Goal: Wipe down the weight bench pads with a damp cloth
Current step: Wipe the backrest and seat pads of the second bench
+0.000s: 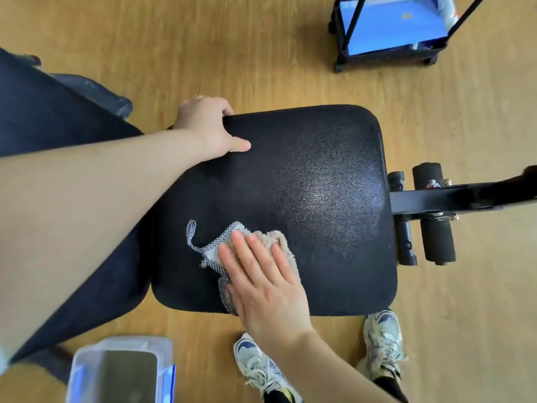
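Seat pad (305, 184) of the bench lay black and rounded-cornered over the wooden floor (261, 53), its right half bare and glossy. The cloth (271, 237) sat near the pad's front left edge, pressed flat under the right hand (267, 283), fingers straight and slightly spread. The left hand (206, 126) gripped the far left corner, fingers curled over the edge, thumb on top. Foam rollers (436, 234) and the frame bar (430, 197) adjoined the right edge. A cart (377, 58) stood well apart. The left forearm hid the gap between the seat pad and the back pad (43, 120).
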